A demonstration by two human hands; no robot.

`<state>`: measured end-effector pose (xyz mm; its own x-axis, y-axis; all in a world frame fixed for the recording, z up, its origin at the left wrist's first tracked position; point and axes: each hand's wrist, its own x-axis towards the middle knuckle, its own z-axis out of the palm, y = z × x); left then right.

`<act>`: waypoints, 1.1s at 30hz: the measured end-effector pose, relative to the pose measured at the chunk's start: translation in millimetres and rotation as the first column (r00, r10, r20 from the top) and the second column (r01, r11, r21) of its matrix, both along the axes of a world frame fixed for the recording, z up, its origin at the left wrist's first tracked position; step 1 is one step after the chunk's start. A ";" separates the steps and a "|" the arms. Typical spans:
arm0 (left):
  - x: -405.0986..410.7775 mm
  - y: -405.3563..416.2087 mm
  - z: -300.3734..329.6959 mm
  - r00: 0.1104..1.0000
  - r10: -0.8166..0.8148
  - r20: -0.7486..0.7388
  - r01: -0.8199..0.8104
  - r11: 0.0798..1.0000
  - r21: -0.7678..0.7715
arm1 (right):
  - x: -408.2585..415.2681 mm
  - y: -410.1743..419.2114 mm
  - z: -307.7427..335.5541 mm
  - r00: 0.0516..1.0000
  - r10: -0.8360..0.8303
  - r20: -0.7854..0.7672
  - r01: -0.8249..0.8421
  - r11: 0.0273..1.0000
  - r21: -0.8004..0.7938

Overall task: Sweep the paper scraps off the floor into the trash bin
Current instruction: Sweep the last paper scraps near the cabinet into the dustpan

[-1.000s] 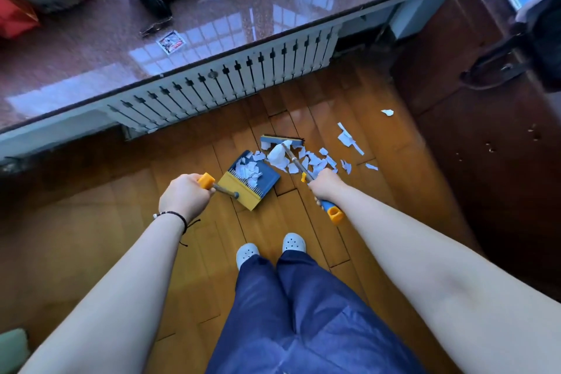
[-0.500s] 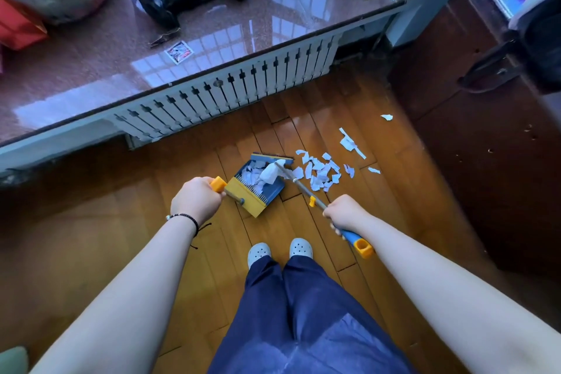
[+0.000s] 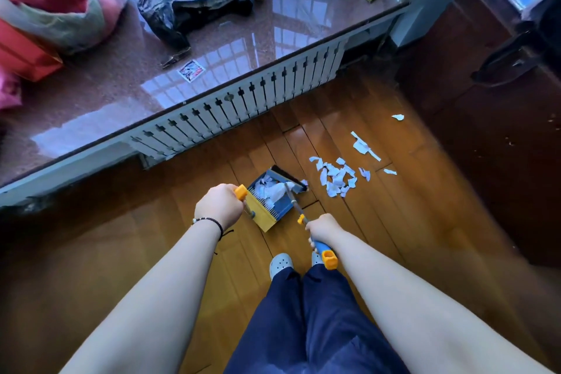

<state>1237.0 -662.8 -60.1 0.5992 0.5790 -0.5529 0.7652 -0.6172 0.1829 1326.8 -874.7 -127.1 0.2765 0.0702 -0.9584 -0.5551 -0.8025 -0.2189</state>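
Count, my view: 1 dustpan (image 3: 267, 206), 1 brush (image 3: 296, 191), both in my 2 hands: left hand (image 3: 219, 206), right hand (image 3: 323, 226). Paper scraps (image 3: 335, 176): approx. 20+ loose on floor, too small for exact no.; more bunched in pan, uncountable. 2 shoes (image 3: 280, 264).

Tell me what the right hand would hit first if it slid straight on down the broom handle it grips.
Likely the dustpan: the right hand points along the broom, whose head sits at the pan's mouth among paper scraps. Depth is uncertain.
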 end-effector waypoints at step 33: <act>-12.4 31.5 -0.3 0.994 -0.100 0.035 0.101 0.994 -0.030 | -42.6 -6.9 34.8 0.917 -0.388 -0.091 0.395 0.915 0.079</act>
